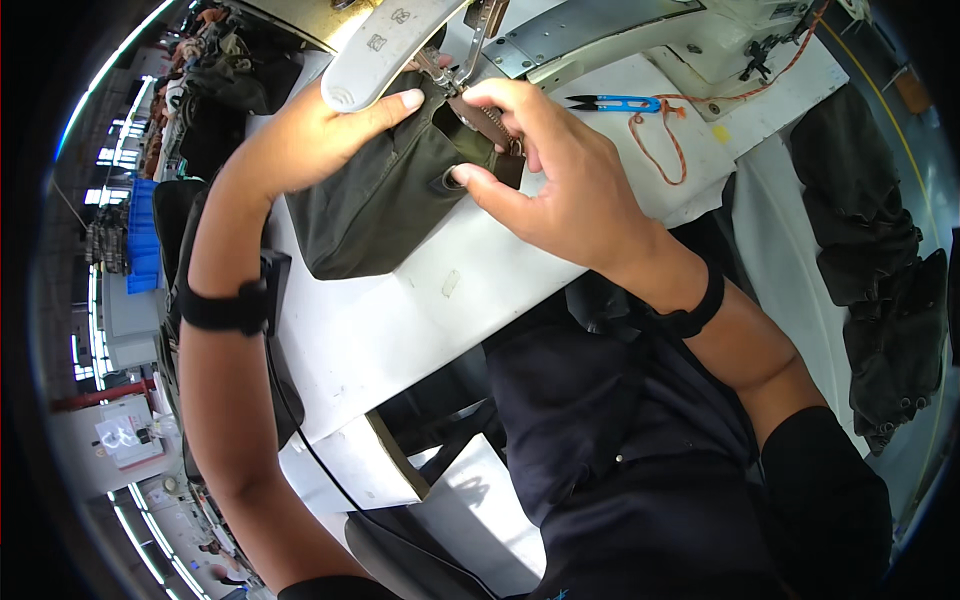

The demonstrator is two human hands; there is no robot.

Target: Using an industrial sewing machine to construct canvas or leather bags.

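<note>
A dark olive-green fabric bag lies under the head of a sewing machine, its open edge beside the presser foot. My left hand holds the bag from the left, thumb stretched along the top; its other fingers are mostly hidden behind the machine head. From the right, my right hand grips the bag's edge. Its thumb rests by a round metal eyelet, and its index finger reaches close to the foot. A toothed strip that looks like a zipper runs beneath these fingers.
Blue thread snips and an orange cord lie on the white table to the right. More dark fabric pieces are piled at the far right. At the left stand a blue crate and a heap of dark fabric.
</note>
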